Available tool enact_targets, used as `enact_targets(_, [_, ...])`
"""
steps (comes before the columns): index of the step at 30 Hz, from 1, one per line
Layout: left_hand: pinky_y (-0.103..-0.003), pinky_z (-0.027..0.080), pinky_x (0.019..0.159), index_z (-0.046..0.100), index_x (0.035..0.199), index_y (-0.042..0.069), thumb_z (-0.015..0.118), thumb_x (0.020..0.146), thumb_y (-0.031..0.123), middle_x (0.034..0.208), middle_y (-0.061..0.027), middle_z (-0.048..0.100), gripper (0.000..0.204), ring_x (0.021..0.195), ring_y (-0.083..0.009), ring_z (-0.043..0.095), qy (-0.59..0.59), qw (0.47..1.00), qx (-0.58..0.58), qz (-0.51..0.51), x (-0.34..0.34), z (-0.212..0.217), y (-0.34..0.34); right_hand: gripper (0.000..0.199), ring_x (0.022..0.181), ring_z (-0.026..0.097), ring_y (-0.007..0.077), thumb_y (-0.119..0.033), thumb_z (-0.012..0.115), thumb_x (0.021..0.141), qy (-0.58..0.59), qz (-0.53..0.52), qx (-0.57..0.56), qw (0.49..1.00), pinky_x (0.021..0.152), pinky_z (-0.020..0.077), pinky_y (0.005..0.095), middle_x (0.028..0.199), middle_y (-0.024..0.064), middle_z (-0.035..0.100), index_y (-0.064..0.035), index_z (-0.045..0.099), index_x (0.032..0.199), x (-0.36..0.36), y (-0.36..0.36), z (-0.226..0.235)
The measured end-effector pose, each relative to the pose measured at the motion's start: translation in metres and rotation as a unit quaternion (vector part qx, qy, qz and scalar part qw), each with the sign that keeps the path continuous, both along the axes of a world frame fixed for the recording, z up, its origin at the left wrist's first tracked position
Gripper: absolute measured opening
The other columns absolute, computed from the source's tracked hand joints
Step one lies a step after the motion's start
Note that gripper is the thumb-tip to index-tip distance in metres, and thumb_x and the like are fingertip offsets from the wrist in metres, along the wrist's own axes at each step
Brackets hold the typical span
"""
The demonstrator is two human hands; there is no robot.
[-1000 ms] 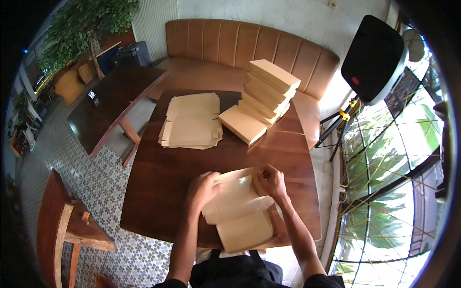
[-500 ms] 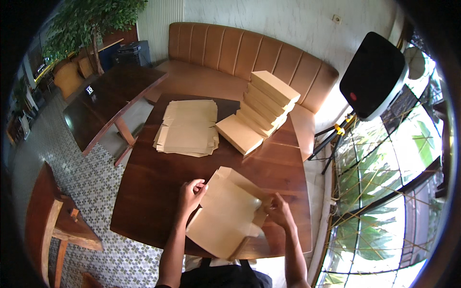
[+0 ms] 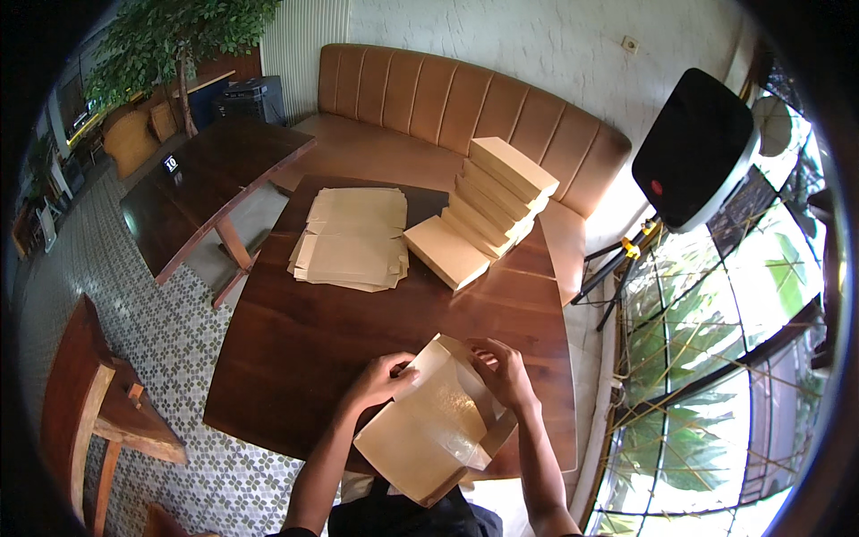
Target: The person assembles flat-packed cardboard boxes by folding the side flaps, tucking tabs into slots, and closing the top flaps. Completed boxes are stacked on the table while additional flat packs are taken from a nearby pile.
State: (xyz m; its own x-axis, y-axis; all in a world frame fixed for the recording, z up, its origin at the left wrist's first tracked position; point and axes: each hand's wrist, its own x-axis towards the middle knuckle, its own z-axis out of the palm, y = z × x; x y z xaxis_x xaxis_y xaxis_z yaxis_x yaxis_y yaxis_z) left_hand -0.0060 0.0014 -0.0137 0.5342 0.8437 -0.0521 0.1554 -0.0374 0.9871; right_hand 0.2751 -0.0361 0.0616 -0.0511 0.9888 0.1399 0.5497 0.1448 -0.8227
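From the head view we see our left hand and right hand pinching the far edges of a half-folded cardboard box, tilted over the table's near edge. Beyond lie flat blanks and stacked folded boxes.

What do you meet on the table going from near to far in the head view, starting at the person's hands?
Half-folded cardboard box held by the left hand and right hand → pile of flat box blanks → leaning stack of folded boxes → padded bench.
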Motion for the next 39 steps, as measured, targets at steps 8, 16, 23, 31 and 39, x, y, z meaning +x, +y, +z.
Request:
enact_targets(8, [-0.023, 0.050, 0.077, 0.071, 0.118, 0.000, 0.071, 0.103, 0.021, 0.094, 0.0015, 0.068, 0.026, 0.086, -0.0056, 0.060, -0.064, 0.994, -0.030, 0.083, 0.006, 0.010, 0.017, 0.022, 0.093, 0.070, 0.0258, -0.004, 0.074, 0.091, -0.007, 0.052, 0.067, 0.996, 0.084, 0.0581, 0.0371, 0.107, 0.0127, 0.072, -0.0072, 0.077, 0.113, -0.023, 0.022, 0.000])
enact_targets(16, [-0.022, 0.042, 0.060, 0.069, 0.110, -0.002, 0.068, 0.100, 0.008, 0.082, 0.0027, 0.063, 0.014, 0.069, -0.0026, 0.052, -0.120, 0.961, -0.017, 0.249, 0.010, 0.014, 0.001, 0.037, 0.130, 0.049, 0.0364, -0.003, 0.073, 0.082, -0.112, 0.005, 0.191, 0.975, 0.111, 0.0410, 0.0497, 0.138, 0.0129, 0.060, -0.0151, 0.077, 0.117, -0.046, 0.022, 0.009])
enact_targets(23, [-0.027, 0.051, 0.071, 0.066, 0.117, -0.003, 0.067, 0.100, 0.008, 0.096, -0.0046, 0.070, 0.020, 0.080, -0.0087, 0.061, -0.136, 0.928, 0.078, 0.337, 0.014, 0.043, -0.038, 0.018, 0.066, 0.064, 0.0149, -0.020, 0.077, 0.093, 0.075, -0.099, 0.120, 0.985, 0.062, 0.0510, 0.0291, 0.085, 0.0079, 0.075, -0.0033, 0.075, 0.099, -0.071, -0.022, 0.042])
enact_targets(31, [-0.038, 0.058, 0.077, 0.070, 0.109, 0.002, 0.073, 0.090, 0.000, 0.099, -0.0135, 0.071, 0.019, 0.090, -0.0296, 0.072, 0.042, 0.898, 0.270, 0.345, 0.028, 0.098, -0.086, 0.058, 0.059, 0.063, 0.0109, -0.052, 0.064, 0.103, 0.127, -0.016, -0.059, 0.990, 0.055, 0.0497, 0.0279, 0.070, 0.0091, 0.072, 0.0038, 0.073, 0.088, -0.080, -0.016, 0.055])
enact_targets(39, [-0.035, 0.058, 0.074, 0.073, 0.108, 0.002, 0.075, 0.087, -0.003, 0.097, -0.0122, 0.071, 0.021, 0.085, -0.0268, 0.072, 0.051, 0.880, 0.347, 0.319, 0.024, 0.095, -0.090, 0.050, 0.055, 0.064, 0.0115, -0.043, 0.068, 0.103, 0.221, -0.013, -0.180, 0.959, 0.054, 0.0511, 0.0293, 0.069, 0.0102, 0.073, 0.0043, 0.074, 0.090, -0.075, -0.023, 0.065])
